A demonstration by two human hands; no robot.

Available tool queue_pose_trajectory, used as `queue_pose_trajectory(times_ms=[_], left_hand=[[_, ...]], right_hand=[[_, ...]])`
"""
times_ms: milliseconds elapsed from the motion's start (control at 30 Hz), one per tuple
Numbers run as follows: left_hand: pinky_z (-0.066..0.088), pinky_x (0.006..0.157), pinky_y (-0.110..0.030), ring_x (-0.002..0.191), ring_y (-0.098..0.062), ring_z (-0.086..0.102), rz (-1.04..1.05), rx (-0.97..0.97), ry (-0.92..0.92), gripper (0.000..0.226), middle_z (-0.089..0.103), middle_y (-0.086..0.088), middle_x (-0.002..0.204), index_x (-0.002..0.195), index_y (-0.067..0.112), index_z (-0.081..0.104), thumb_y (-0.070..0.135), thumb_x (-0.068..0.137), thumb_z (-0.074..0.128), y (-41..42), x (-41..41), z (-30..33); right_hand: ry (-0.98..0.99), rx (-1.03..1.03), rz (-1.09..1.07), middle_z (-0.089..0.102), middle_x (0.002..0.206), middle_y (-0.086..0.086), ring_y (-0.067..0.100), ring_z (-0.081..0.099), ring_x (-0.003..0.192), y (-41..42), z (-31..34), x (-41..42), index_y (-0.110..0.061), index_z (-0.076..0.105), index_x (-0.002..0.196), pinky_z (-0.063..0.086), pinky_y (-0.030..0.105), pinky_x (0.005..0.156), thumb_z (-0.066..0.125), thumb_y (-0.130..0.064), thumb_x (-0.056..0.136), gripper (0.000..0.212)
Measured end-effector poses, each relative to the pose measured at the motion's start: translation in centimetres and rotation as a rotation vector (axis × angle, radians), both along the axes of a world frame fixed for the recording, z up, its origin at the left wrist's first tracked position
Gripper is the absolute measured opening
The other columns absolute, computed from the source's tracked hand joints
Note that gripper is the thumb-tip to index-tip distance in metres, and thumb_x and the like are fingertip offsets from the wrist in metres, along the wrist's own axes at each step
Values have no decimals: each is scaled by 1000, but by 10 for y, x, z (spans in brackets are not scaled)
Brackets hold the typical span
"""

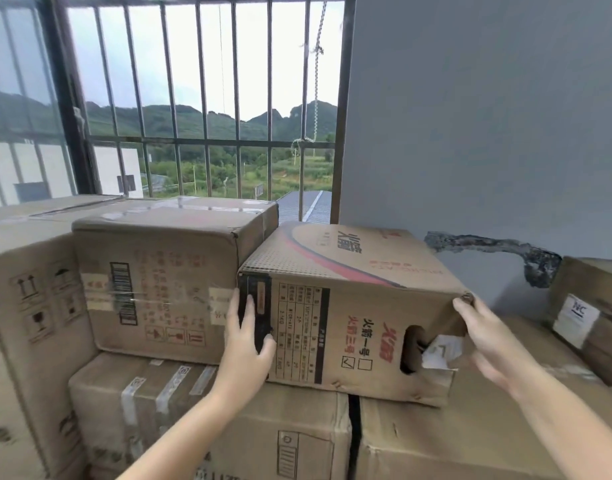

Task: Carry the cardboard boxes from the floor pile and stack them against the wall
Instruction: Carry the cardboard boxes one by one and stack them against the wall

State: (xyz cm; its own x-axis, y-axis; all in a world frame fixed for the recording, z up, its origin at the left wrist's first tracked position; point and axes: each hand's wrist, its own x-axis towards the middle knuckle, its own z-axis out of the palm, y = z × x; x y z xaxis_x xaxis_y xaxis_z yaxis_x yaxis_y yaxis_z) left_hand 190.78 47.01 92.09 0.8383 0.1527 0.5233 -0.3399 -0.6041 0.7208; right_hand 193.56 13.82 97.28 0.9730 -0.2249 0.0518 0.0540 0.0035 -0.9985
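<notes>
Printed box: the printed box (349, 306) sits tilted on top of the stack, its far top edge close to the grey wall (488, 116), its left side touching or just beside the taped box (159, 282).
Support: it rests across two lower boxes, the left lower box (207, 410) and the right lower box (453, 441), over the dark gap between them.
Tilt: the near face with the handle hole slopes and the right near bottom corner looks crushed, so the box does not sit square yet.
Long axis: it runs left to right, roughly along the wall.
Left hand: the left hand (249, 344) presses flat against the near left corner, fingers straight up the black printed strip, thumb lying across the front face; it curls round nothing.
Right hand: the right hand (484, 337) meets the upper right corner with its fingertips; the lower fingers are blurred and spread below, and whether they grip the edge I cannot tell.
Direction from hands: the box lies straight ahead and between both hands, toward the wall; both are about equally near.
Likely step: seating the box, by my judgement; a push forward and a little left should close it against wall and neighbour.
Count, carried boxes: one.
Count, other boxes in view: at least six, namely the taped box, two lower boxes, a tall box (24, 323) on the far left, one flat top behind by the barred window (200, 98), and a labelled box (591, 306) on the right.
Count, hands: two.
</notes>
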Motion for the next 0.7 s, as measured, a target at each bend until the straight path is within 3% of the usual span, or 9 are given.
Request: queue_pose_trajectory(times_ms=[100, 233, 300, 367, 400, 467, 567, 700], left_hand=[[-2, 100, 4, 133, 14, -3, -39, -8, -11, 61, 2, 9, 158, 149, 23, 26, 11, 95, 52, 10, -13, 3], [17, 113, -23, 138, 8, 16, -150, 6, -46, 53, 23, 17, 150, 140, 35, 36, 12, 95, 51, 26, -34, 14], [31, 106, -16, 129, 11, 35, -264, -37, -33, 49, 41, 22, 140, 132, 43, 39, 12, 96, 49, 33, -44, 18], [38, 91, -4, 117, 12, 49, -375, -93, 5, 46, 56, 23, 126, 127, 47, 44, 13, 96, 48, 40, -54, 17], [40, 86, -3, 112, 10, 53, -426, -115, 20, 42, 62, 20, 120, 126, 45, 46, 16, 96, 48, 44, -58, 15], [44, 88, -10, 107, 3, 59, -523, -138, 32, 36, 64, 19, 117, 128, 42, 48, 31, 94, 46, 51, -67, 8], [45, 95, -20, 110, -3, 60, -642, -161, 53, 38, 65, 12, 118, 130, 36, 49, 36, 92, 45, 62, -79, -8], [46, 88, -11, 105, -1, 61, -806, -139, 249, 40, 66, 13, 112, 125, 38, 52, 32, 85, 47, 66, -100, -47]], right_hand=[[3, -141, -13, 30, 155, -6, 18, 29, 141, -4, 0, -19, -27, 27, 150, 29, 49, 113, 46, -31, 100, 54], [-122, -541, -56, 26, 154, -13, 9, 24, 142, 4, -5, -68, -31, 21, 151, 24, 36, 114, 46, -40, 97, 60], [-180, -641, -29, 30, 145, -25, -3, 29, 135, 16, -8, -102, -46, 22, 145, 27, 29, 109, 43, -54, 90, 59], [-214, -621, -31, 38, 133, -39, -18, 38, 122, 31, -11, -138, -62, 25, 131, 33, 16, 98, 42, -64, 80, 54], [-223, -599, -54, 45, 126, -41, -20, 43, 116, 39, -15, -155, -66, 28, 126, 38, 11, 90, 42, -65, 78, 51], [-249, -554, -130, 54, 122, -34, -11, 53, 113, 54, -28, -190, -67, 35, 123, 49, 15, 79, 45, -61, 80, 45], [-229, -468, -243, 59, 121, -25, -2, 59, 109, 79, -61, -240, -64, 41, 124, 51, 23, 83, 50, -57, 80, 46], [-46, -384, -365, 57, 117, -30, -5, 58, 108, 119, -113, -307, -62, 40, 123, 51, 17, 81, 50, -59, 74, 50]])
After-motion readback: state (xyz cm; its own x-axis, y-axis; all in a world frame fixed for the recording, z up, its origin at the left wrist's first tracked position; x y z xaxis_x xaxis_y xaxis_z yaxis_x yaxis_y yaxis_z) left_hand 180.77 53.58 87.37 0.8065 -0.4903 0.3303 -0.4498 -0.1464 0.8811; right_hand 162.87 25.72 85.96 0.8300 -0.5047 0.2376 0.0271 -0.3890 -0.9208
